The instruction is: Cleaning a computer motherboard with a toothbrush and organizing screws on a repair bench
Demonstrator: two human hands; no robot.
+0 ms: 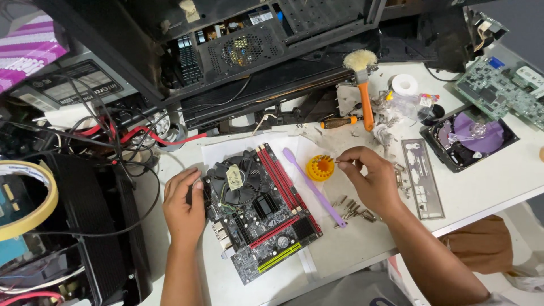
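The left hand (pixel 184 205) lies flat, fingers together, steadying the black motherboard with red slots (pixel 258 212) on the white desk (pixel 487 187). The right hand (pixel 368 178) pinches a small metal bit beside the round yellow bit holder (pixel 320 168). Best to keep that board pinned and the pinch firm, since loose screws (pixel 354 208) lie just below the wrist.

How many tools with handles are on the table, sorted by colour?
Orange-handled brush: 1
Orange-and-black screwdriver: 1
Purple plastic pry tool: 1
Total: 3
The right hand pinches a small bit beside the yellow bit holder; the left hand rests on the motherboard.
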